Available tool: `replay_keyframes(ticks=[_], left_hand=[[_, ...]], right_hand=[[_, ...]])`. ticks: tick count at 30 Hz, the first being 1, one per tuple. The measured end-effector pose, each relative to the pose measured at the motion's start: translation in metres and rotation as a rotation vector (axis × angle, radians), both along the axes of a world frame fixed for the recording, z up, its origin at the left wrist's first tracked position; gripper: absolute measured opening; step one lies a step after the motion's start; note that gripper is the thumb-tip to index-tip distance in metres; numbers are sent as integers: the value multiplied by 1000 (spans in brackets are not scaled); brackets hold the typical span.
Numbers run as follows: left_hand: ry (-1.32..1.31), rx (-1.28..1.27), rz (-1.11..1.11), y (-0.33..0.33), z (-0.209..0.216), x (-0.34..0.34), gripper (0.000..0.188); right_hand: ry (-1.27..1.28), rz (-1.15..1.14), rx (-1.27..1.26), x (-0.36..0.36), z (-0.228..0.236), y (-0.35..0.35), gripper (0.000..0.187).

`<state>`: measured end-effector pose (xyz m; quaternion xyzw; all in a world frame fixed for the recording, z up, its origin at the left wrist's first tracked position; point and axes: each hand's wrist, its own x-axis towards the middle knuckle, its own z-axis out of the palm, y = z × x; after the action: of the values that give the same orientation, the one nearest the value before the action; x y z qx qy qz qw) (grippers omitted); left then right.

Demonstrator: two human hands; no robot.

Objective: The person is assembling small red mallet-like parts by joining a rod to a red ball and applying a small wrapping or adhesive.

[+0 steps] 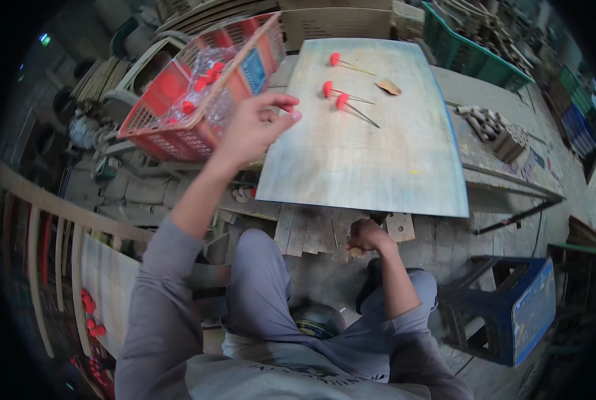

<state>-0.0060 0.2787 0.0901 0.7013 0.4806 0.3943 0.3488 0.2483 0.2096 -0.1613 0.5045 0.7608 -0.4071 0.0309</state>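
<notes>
My left hand hangs over the left edge of a pale board, thumb and forefinger curled together. A speck of red shows between those fingers, too small to name. Three red knob-like pieces, each on a thin rod, lie on the board: one at the back, one in the middle and one nearer me. A brown curled scrap rests to their right. Below the board's front edge, above my right knee, my right hand is closed around a small tan thing, mostly hidden.
At left stands a red plastic crate holding clear plastic and red pieces. A green crate is at the back right, near grey cylindrical pieces. A blue stool stands right of me; wooden rails run along my left.
</notes>
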Motion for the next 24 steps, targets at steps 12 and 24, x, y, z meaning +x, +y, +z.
replay_keyframes(ticks=[12,24], left_hand=[[929,-263,146,182,49,-264,36],[1609,-342,-280,248,-24,-275,56]], right_hand=[[-5,2,-11,-3,-52,10,41],[-87,-46,-111,-25,-36,19,40]])
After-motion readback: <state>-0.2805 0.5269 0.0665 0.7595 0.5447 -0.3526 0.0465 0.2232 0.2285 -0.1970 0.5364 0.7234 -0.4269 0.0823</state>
